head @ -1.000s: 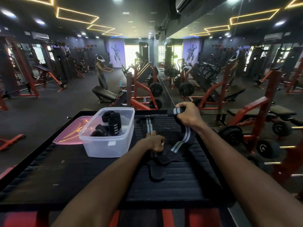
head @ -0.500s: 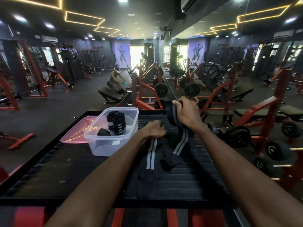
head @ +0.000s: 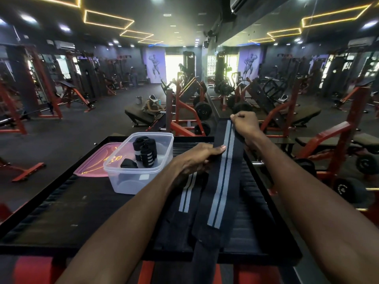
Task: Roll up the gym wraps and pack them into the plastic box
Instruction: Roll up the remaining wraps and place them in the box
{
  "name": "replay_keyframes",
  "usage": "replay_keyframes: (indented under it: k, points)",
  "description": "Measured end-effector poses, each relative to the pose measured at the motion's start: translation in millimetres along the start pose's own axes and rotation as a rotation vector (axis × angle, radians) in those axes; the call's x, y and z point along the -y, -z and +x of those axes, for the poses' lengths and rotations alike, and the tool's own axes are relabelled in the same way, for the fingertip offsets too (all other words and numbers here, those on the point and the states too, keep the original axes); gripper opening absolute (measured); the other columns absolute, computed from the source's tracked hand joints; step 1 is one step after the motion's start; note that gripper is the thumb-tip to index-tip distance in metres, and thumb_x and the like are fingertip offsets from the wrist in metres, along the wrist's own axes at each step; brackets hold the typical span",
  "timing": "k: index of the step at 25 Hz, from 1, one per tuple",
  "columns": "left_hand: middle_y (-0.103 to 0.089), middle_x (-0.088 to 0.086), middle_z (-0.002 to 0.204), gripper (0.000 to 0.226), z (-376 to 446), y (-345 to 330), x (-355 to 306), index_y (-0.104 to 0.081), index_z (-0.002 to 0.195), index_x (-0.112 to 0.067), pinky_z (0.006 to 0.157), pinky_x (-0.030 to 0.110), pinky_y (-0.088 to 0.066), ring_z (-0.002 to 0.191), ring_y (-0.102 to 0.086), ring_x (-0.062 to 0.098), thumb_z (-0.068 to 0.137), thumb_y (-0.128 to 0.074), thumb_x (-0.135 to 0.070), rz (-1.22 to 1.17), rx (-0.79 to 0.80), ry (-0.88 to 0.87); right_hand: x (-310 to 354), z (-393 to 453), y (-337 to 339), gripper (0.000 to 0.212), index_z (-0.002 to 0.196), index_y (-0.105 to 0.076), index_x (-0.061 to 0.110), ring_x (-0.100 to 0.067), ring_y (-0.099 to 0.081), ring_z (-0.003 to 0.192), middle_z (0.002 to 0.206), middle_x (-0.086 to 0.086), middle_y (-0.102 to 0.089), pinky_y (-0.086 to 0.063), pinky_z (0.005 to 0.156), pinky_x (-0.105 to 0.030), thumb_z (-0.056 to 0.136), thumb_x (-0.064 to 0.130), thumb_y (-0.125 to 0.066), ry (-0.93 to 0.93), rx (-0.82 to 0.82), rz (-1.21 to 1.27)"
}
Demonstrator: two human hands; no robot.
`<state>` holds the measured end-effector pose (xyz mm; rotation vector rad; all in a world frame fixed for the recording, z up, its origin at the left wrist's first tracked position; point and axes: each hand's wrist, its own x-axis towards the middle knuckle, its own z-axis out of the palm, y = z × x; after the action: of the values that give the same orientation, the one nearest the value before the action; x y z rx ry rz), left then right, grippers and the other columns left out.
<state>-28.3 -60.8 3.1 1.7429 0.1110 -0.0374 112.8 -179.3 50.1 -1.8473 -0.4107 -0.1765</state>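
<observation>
A long black gym wrap (head: pixel 220 193) with grey stripes stretches from the far edge of the black platform (head: pixel 61 218) down past its near edge. My right hand (head: pixel 245 124) pinches its far end, lifted above the platform. My left hand (head: pixel 196 158) grips the wrap's left edge near the middle. A second black striped wrap (head: pixel 185 199) lies flat beneath, just to the left. The clear plastic box (head: pixel 131 177) stands left of my left hand and holds three rolled black wraps (head: pixel 144 151).
A pink lid (head: pixel 92 163) lies on the platform behind and left of the box. Red and black weight machines (head: pixel 184 111), benches and plates fill the gym floor beyond and to the right. A person (head: pixel 150 105) crouches by a bench further off.
My right hand has pulled the wrap's end up and away, so the bunched wrap is now stretched out straight. My left hand has moved from the other wrap to this one's edge.
</observation>
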Motion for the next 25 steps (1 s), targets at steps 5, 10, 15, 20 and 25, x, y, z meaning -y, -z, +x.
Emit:
replay_keyframes:
  k: [5,10,15,20,25]
  points:
    - [-0.074,0.009,0.088,0.029,2.6,-5.0,6.9,-0.065,0.103,-0.009,0.053,0.033,-0.057,0.075,-0.069,0.025,0.099,-0.057,-0.037,0.041,-0.007,0.097,-30.8,-8.3,-16.7,0.020,0.077,-0.070,0.013,-0.023,-0.065,0.080,0.082,-0.007,-0.070,-0.053,0.075,-0.036,0.095,0.018,-0.061,-0.178,0.090,0.151]
    - [-0.075,0.008,0.098,0.032,16.2,4.7,40.8,-0.066,0.108,-0.011,0.066,0.037,-0.059,0.085,-0.071,0.024,0.094,-0.063,-0.040,-0.086,-0.148,0.165,-57.7,-41.8,-45.4,0.014,0.096,-0.074,0.007,-0.023,-0.069,0.088,0.094,-0.009,-0.073,-0.056,0.081,-0.034,0.091,0.011,-0.062,-0.327,0.225,0.232]
    - [-0.075,0.010,0.104,0.036,43.7,16.2,60.4,-0.069,0.108,-0.010,0.089,0.040,-0.058,0.095,-0.072,0.025,0.089,-0.067,-0.040,-0.154,-0.517,0.090,-65.8,-54.8,-63.4,0.012,0.086,-0.076,0.012,-0.022,-0.070,0.082,0.086,-0.007,-0.076,-0.054,0.069,-0.028,0.087,0.008,-0.065,-0.415,0.333,0.394]
    - [-0.076,0.007,0.098,0.010,49.5,23.0,69.5,-0.074,0.095,-0.013,0.080,0.028,-0.057,0.089,-0.070,0.018,0.095,-0.065,-0.016,-0.116,-0.523,0.022,-76.9,-52.3,-63.9,0.015,0.081,-0.075,0.014,-0.015,-0.072,0.072,0.082,-0.004,-0.076,-0.055,0.065,-0.025,0.093,0.019,-0.067,-0.366,0.346,0.360]
    - [-0.077,0.010,0.098,0.020,55.6,18.6,82.0,-0.076,0.098,-0.010,0.083,0.032,-0.059,0.093,-0.073,0.024,0.092,-0.069,-0.028,-0.236,-0.486,0.000,-92.4,-47.9,-62.4,0.019,0.078,-0.074,0.020,-0.011,-0.067,0.086,0.087,0.004,-0.073,-0.051,0.081,-0.021,0.093,0.011,-0.067,-0.248,0.319,0.246]
